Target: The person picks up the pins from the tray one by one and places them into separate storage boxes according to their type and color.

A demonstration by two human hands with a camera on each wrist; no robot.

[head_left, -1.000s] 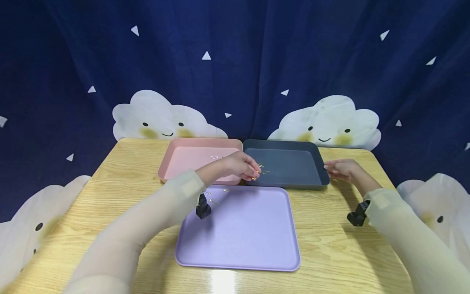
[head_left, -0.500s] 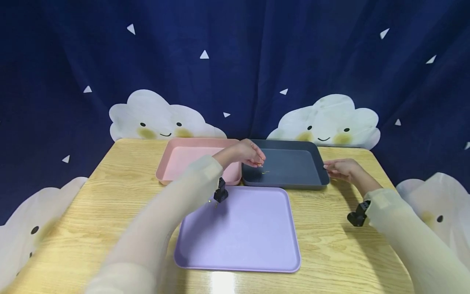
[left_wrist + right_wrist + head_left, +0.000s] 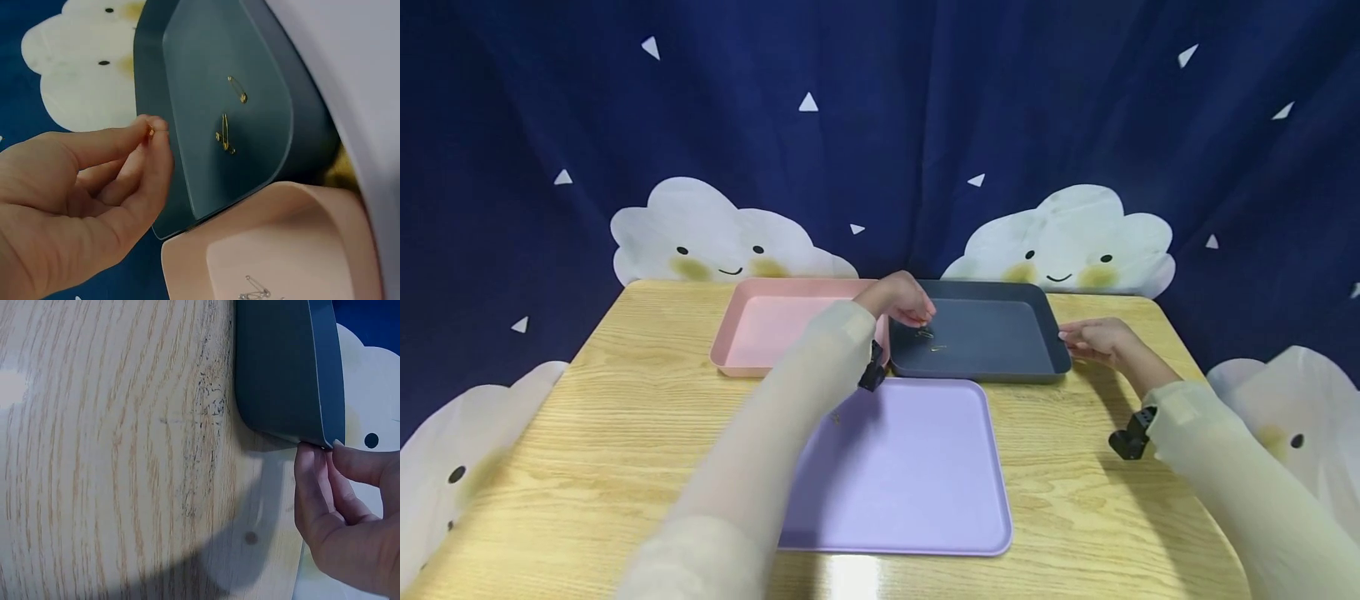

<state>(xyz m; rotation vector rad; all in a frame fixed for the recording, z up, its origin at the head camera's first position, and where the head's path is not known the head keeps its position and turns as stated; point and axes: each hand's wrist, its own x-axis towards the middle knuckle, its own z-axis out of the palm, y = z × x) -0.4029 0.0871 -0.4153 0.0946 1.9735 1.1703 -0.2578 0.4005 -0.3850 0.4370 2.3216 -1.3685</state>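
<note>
My left hand (image 3: pixel 94 200) is over the left part of the dark blue-grey tray (image 3: pixel 1000 337), thumb and index fingertips pinched together. Between them shows a small gold bit of a safety pin (image 3: pixel 150 130), the rest hidden by the fingers. Below, inside the dark tray, several gold safety pins (image 3: pixel 225 134) lie close together, and a single gold pin (image 3: pixel 237 89) lies apart. My right hand (image 3: pixel 1097 340) holds the dark tray's right end; in the right wrist view its thumb is at the rim and the fingers are against the outer wall.
Left of the dark tray stands a pink tray (image 3: pixel 752 321) containing several silver safety pins (image 3: pixel 255 290). In front lies a flat lilac tray (image 3: pixel 917 467) with a gold pin (image 3: pixel 836 417) near its left side. Wooden table (image 3: pixel 625 400) surrounds them; a cloud-patterned curtain hangs behind.
My left hand has moved right and farther back, from the border between pink and dark trays to above the dark tray. The right hand keeps its hold on the tray's end.
</note>
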